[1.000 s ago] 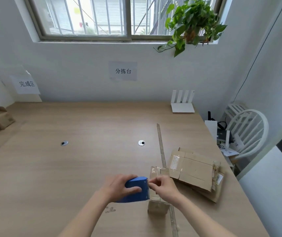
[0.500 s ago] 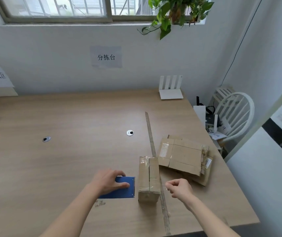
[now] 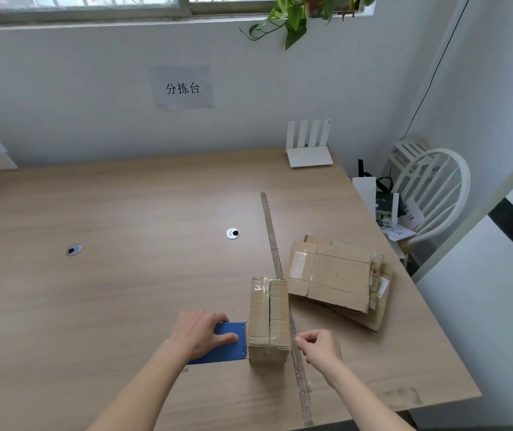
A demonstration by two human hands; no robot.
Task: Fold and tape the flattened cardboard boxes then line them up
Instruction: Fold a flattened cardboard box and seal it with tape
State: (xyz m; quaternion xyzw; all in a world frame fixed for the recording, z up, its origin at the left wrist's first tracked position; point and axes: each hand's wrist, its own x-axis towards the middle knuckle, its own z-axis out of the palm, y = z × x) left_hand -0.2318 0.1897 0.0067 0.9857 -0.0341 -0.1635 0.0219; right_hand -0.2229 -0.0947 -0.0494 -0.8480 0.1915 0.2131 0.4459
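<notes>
A small folded cardboard box [image 3: 269, 318] with clear tape along its top seam stands near the table's front edge. Just left of it a blue tape dispenser [image 3: 232, 348] lies on the wooden table [image 3: 124, 290]. My left hand [image 3: 200, 332] grips the dispenser from above. My right hand [image 3: 319, 348] hovers just right of the box with its fingers curled and thumb against forefinger; nothing shows between them. A stack of flattened cardboard boxes [image 3: 339, 275] lies to the right, behind the folded box.
A long strip of tape [image 3: 272, 231] runs across the table from the back to the front edge, passing the box's right side. A white router [image 3: 309, 150] stands at the back. Two cable grommets [image 3: 232, 233] sit mid-table. A white chair [image 3: 435, 188] stands past the right edge.
The dispenser was up at the box with my right hand pinching at it. My left hand has since lowered it onto the table left of the box, and my right hand has pulled away to the right.
</notes>
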